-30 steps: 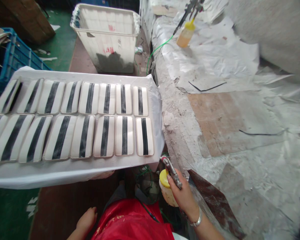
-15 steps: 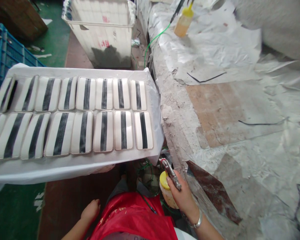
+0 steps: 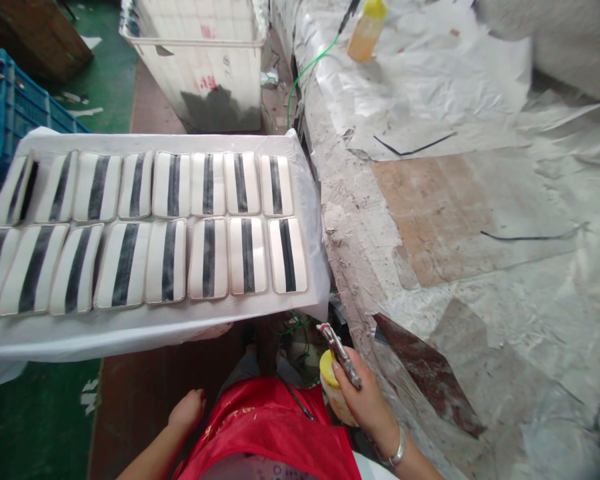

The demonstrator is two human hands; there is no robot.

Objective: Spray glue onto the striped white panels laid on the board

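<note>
While right hand (image 3: 367, 400) clasps spray gun (image 3: 341, 352), its bottle (image 3: 330, 375) just left of the palm, left hand (image 3: 187, 412) slack, empty

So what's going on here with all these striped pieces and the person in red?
A person in a red garment is between a board and a paper-covered bench. Their right hand grips a small spray gun with a yellow-capped bottle, held low by the bench edge. Their left hand is empty, down by the lap. The board, wrapped in a white sheet, carries two rows of white striped pieces. A second bottle is farther off on the bench.
</note>
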